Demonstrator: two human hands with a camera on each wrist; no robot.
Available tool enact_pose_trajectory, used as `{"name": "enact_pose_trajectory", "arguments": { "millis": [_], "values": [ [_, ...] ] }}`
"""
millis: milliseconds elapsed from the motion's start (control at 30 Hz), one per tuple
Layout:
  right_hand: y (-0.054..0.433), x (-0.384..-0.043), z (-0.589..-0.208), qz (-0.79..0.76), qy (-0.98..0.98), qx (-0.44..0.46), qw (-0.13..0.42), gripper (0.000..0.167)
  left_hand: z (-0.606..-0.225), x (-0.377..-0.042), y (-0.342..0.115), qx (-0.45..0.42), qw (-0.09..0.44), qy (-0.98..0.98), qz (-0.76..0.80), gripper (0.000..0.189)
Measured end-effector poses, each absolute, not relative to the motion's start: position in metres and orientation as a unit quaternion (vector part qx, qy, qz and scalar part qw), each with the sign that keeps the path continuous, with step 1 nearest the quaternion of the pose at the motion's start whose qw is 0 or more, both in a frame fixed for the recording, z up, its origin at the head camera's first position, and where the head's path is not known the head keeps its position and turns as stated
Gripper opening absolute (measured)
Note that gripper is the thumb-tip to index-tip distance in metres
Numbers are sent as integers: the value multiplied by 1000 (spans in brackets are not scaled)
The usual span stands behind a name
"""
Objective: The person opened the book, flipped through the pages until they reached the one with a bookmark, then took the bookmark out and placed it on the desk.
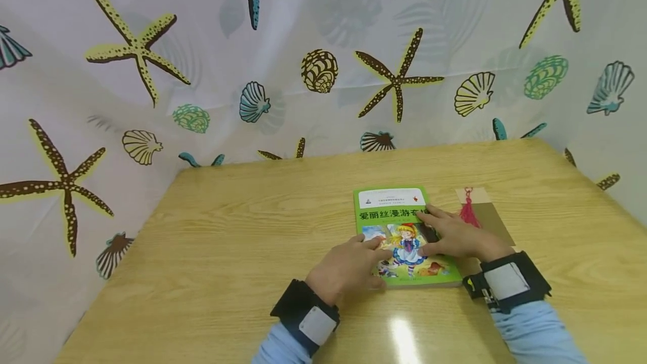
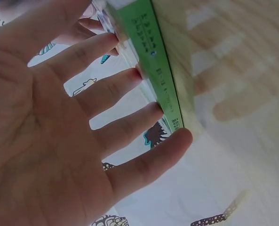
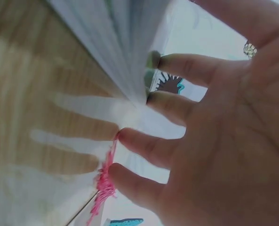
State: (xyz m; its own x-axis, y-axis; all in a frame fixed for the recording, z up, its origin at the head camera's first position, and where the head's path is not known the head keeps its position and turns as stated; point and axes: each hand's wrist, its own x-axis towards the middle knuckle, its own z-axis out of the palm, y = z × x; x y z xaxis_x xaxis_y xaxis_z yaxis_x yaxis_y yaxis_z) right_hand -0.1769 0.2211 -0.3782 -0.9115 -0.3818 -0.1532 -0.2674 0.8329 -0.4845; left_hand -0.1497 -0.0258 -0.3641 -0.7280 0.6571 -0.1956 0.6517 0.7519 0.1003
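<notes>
A closed paperback book with a green cover, Chinese title characters and a cartoon girl lies flat on the table. My left hand is at its left side, fingertips resting on the cover and along the green spine. From the right, my right hand touches the cover with spread fingers. The white page edges show in the right wrist view, where two fingertips meet them. Two lower fingertips of that hand are beside a pink-red tassel. Both hands have extended fingers.
A brown and beige card with the tassel on it lies right of the book, partly behind my right hand. The wooden table reaches back to a white cloth printed with starfish and shells.
</notes>
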Motion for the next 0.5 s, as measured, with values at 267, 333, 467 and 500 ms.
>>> {"name": "enact_pose_trajectory", "arguments": {
  "millis": [267,333,467,500],
  "values": [
    [219,-182,-369,-227,950,-183,108,78,-361,-153,-31,347,105,932,32,58],
    [220,-183,-369,-233,948,-191,104,73,-362,-153,-33,352,100,930,28,56],
    [220,-183,-366,-248,943,-199,98,67,-363,-156,-35,365,86,927,31,51],
    [220,-183,-365,-249,943,-199,98,66,-363,-157,-35,364,81,927,32,51]
  ]
}}
